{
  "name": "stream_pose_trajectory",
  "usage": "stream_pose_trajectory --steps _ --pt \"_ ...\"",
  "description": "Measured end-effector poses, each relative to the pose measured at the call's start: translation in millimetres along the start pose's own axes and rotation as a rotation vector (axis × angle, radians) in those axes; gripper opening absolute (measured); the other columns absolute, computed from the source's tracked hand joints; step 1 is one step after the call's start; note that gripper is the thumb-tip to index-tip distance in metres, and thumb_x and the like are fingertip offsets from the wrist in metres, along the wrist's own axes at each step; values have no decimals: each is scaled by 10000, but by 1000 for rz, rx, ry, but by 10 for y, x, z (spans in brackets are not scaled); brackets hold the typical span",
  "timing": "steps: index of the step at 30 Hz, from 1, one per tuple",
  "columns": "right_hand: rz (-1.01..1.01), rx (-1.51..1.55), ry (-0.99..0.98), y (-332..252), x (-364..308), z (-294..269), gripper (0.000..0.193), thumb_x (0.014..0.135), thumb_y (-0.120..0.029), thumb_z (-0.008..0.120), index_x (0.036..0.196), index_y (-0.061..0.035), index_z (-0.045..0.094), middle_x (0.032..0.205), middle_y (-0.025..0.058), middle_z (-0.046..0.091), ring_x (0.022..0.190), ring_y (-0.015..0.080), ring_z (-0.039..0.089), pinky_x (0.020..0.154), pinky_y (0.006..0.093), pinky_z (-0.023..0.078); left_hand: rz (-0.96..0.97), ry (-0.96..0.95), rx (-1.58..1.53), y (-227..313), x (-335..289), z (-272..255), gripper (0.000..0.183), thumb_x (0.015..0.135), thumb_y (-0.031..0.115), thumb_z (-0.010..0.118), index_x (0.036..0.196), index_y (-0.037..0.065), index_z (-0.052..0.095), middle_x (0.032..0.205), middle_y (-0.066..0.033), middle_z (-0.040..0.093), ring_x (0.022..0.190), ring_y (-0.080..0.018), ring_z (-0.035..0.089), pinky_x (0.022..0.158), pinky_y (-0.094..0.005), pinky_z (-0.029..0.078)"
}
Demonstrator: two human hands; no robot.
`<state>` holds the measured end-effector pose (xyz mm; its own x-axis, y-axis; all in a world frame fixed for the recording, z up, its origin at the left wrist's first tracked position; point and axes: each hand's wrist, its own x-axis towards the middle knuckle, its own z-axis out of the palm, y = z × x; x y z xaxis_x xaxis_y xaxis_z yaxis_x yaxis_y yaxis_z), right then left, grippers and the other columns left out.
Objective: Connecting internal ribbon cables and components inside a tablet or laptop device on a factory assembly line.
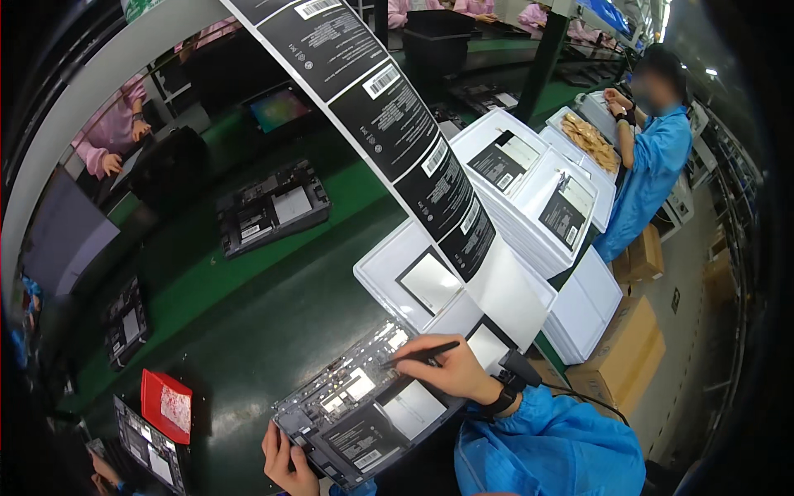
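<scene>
An opened laptop base (pixel 364 409) lies bottom side up on the green belt in front of me, its boards and a black label showing. My left hand (pixel 285 459) grips its near left corner. My right hand (pixel 447 364) holds a thin black pen-like tool (pixel 420 356) with the tip touching the base's upper right area. A wrist strap with a cable sits on my right wrist. A long strip of black labels (pixel 389 107) hangs from above and ends just right of my right hand.
White trays (pixel 529 190) with black labels are stacked to the right, cardboard boxes (pixel 620 355) beyond them. More opened laptop bases (pixel 273 207) ride the green belt (pixel 248 306). A red box (pixel 167 405) sits at lower left. A person in blue (pixel 653 157) works at upper right; people in pink across.
</scene>
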<state>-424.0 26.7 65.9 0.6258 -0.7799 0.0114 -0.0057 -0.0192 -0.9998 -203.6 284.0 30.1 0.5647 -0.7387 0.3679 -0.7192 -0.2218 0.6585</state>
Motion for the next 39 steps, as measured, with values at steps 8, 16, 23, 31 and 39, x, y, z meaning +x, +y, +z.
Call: stream_pose_trajectory --steps 8,16,23,31,39 --pt "158 339 56 91 24 -27 170 955 -24 704 1106 53 696 980 91 726 899 132 690 801 257 556 -209 143 -332 420 92 -54 351 979 69 602 1284 -100 645 1432 -256 585 1297 -319 578 1097 -373 422" --pt "37 253 -297 -346 289 -18 169 932 -32 721 1089 32 719 961 80 736 892 125 688 798 264 547 -627 74 -946 392 558 -471 561 1056 94 522 1571 -15 330 1463 -131 539 1249 -194 599 1042 -324 496" --pt "-156 -92 -38 290 1003 -453 118 912 -37 744 1009 29 746 878 45 734 771 89 657 716 220 515 -654 293 -790 -165 1612 -1113 480 1052 123 537 1515 38 444 1252 -96 671 1077 -180 678 939 -315 552" --pt "-314 -369 -191 218 947 -221 128 847 -71 807 942 1 761 831 89 740 700 139 693 612 245 510 -592 323 -558 -1991 3048 -1732 531 975 129 686 1449 -18 498 1146 -139 717 925 -214 733 806 -355 610" --pt "-209 -392 -182 181 952 -257 170 834 -63 812 981 10 767 849 106 746 705 150 707 626 243 534 -88 106 958 -2204 3676 -937 525 860 259 704 1323 29 616 1290 -260 634 1115 -469 631 1004 -503 509"
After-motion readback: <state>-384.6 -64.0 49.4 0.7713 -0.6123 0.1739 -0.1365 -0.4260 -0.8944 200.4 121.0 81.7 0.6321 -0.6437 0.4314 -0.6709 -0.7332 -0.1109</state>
